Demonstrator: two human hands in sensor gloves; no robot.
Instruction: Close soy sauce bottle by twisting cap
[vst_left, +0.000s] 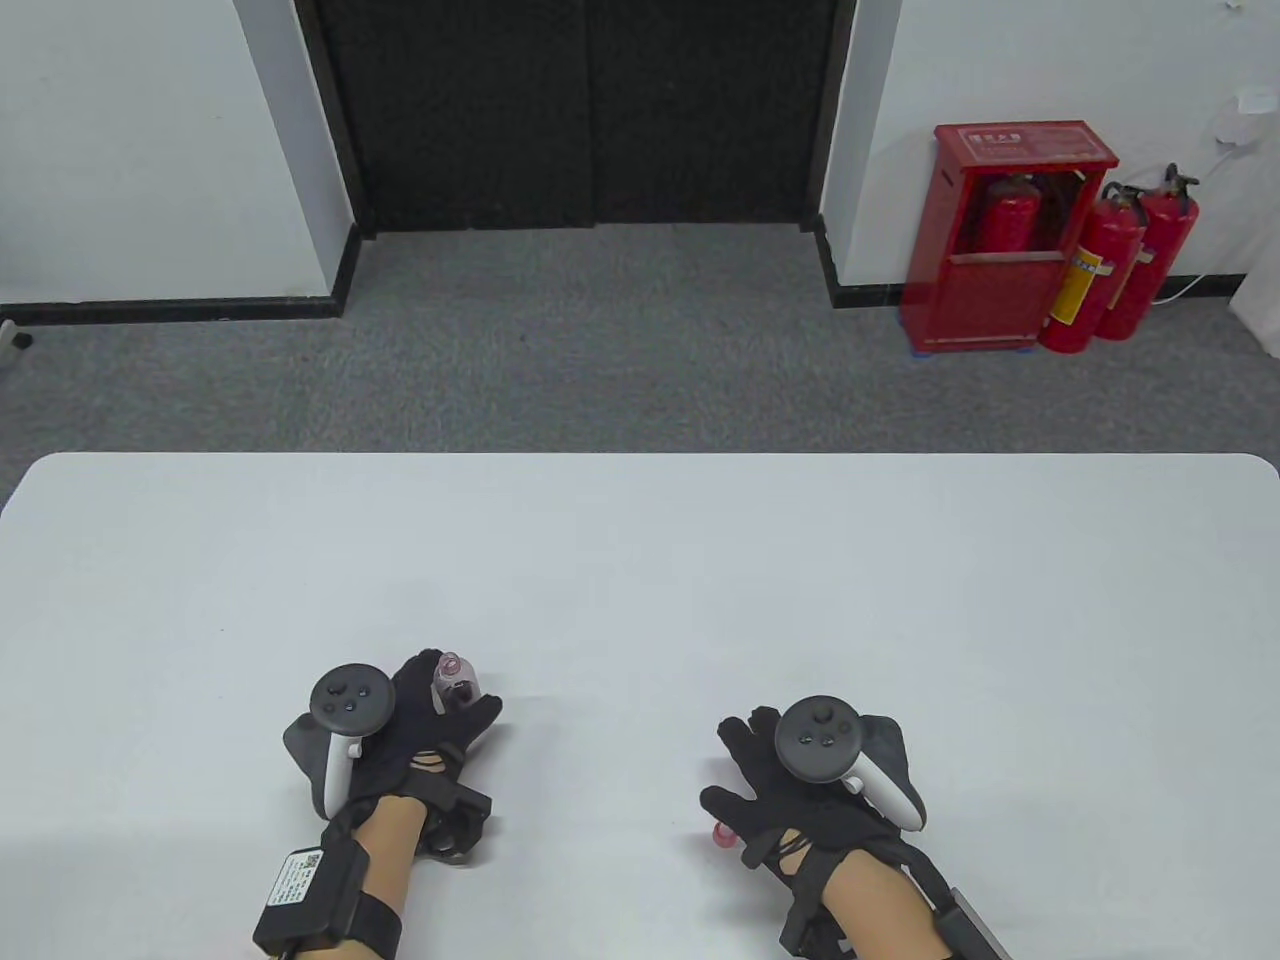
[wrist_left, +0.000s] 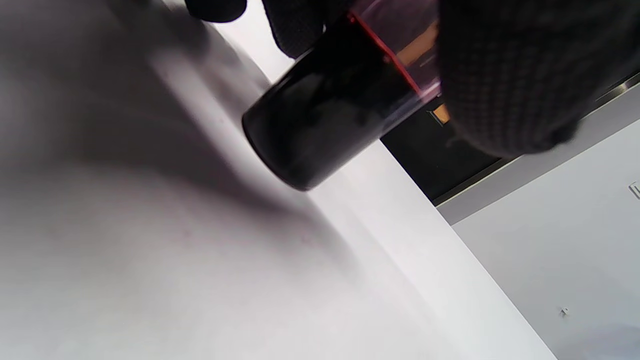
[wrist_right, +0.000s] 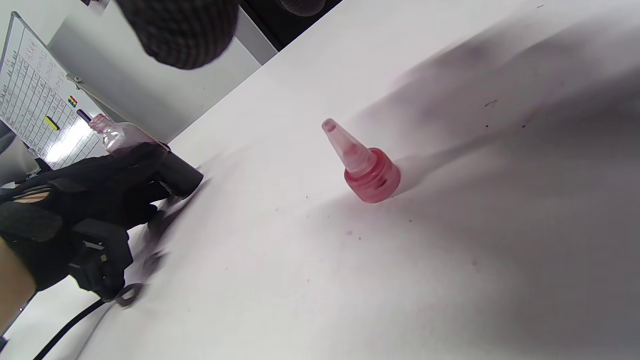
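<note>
On the white table (vst_left: 640, 560), near its front edge, we see the soy sauce bottle (vst_left: 455, 685) standing up in the left hand (vst_left: 430, 730). The left hand's fingers wrap around the bottle's dark body and hold it tight. The bottle's neck points up and has nothing on it.

The cap (wrist_right: 367, 167) stands alone on the table with its pointy tip up. It is just below the right hand (vst_left: 790, 790), a bit toward the left hand's side. The right hand hovers over it and is much nearer to it than the left hand is. We think its fingers are apart and hold nothing, but we cannot see them all.

The cap and the bottle are well apart. We think the right hand must go down, pinch the cap, and carry it left to the bottle's neck. Cap and bottle both stand upright, so they should line up well.
</note>
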